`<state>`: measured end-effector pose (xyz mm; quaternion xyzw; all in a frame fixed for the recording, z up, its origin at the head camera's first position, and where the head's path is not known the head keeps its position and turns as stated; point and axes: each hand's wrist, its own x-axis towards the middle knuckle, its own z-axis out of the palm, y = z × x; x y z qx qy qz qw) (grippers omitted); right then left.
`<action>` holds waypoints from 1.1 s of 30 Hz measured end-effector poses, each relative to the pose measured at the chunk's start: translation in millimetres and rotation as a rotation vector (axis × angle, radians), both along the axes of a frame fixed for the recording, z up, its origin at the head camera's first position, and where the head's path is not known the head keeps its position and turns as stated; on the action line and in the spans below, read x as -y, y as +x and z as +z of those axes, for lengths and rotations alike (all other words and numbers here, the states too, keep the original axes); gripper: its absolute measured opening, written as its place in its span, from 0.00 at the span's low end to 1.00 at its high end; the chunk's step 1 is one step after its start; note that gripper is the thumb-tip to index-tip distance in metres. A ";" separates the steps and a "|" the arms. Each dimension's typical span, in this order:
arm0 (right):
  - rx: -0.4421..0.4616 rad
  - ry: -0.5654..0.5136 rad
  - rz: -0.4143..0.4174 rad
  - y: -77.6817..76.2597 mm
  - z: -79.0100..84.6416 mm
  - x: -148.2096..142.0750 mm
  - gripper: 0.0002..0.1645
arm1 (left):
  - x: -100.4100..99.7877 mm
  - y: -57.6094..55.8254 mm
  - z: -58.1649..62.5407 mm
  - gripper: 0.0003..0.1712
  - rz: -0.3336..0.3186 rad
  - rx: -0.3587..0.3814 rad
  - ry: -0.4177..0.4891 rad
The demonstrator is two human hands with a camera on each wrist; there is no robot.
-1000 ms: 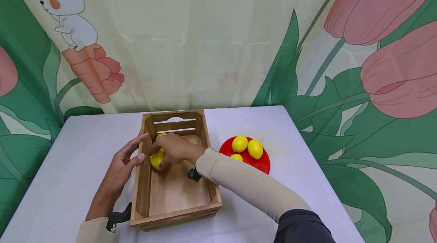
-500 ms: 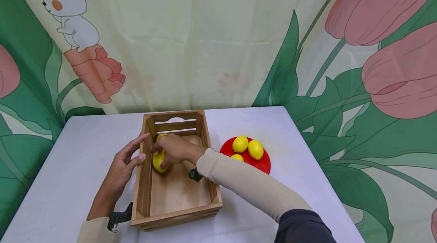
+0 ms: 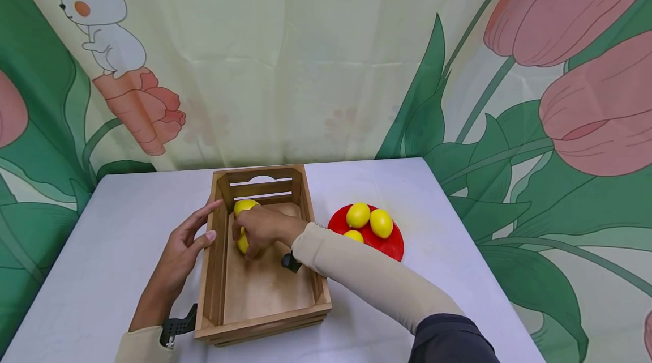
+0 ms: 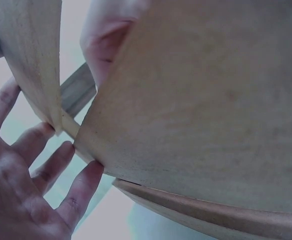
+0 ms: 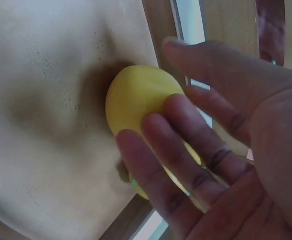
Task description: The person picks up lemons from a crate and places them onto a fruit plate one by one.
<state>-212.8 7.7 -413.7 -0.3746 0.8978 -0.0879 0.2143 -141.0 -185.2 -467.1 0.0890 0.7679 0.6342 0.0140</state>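
Inside the wooden crate (image 3: 270, 289), my right hand (image 3: 262, 228) reaches down to two lemons near the left wall. The far lemon (image 3: 246, 205) shows beside the knuckles, and the nearer lemon (image 3: 243, 243) is partly hidden by the fingers. In the right wrist view, nearly straight fingers (image 5: 156, 150) lie against a lemon (image 5: 133, 95), with the thumb apart from it. More yellow peeks out below those fingers. My left hand (image 3: 180, 250) rests its spread fingertips on the crate's left side. From the left wrist, its fingers (image 4: 83, 192) touch the crate's slats (image 4: 196, 110).
Right of the crate, a red plate (image 3: 389, 247) carries three visible lemons (image 3: 358, 215); the right forearm partly covers it. The table (image 3: 137, 210) has a white cloth and ends at a printed curtain (image 3: 305, 68). Tall slatted walls surround the crate's floor.
My right hand has shifted slightly right within the crate, and the nearer lemon has moved right, away from the left wall. More of the far lemon shows. The left hand stays put.
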 end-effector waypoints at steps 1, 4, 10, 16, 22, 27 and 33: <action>-0.009 0.009 -0.001 0.1 0.1 -0.5 0.29 | -0.1 0.0 0.0 0.31 0.000 0.001 0.002; -0.028 0.035 -0.015 0.9 1.4 -1.9 0.33 | -0.4 0.1 -0.2 0.31 0.002 0.001 0.006; -0.009 0.058 -0.087 2.5 3.3 -3.1 0.35 | -0.8 0.9 -0.2 0.31 0.009 -0.006 0.002; -0.012 0.060 -0.159 3.0 4.2 -4.1 0.33 | -0.7 0.9 0.3 0.31 0.008 -0.012 0.007; -0.071 0.046 -0.185 1.2 4.1 -4.8 0.29 | -0.6 0.3 0.3 0.31 0.009 -0.007 0.005; -0.088 0.031 -0.190 0.9 2.6 -6.0 0.28 | -0.6 0.3 0.0 0.31 0.004 0.002 0.003; -0.081 0.072 -0.166 0.6 2.7 -5.2 0.33 | -0.3 0.4 -0.7 0.31 -0.003 -0.002 0.020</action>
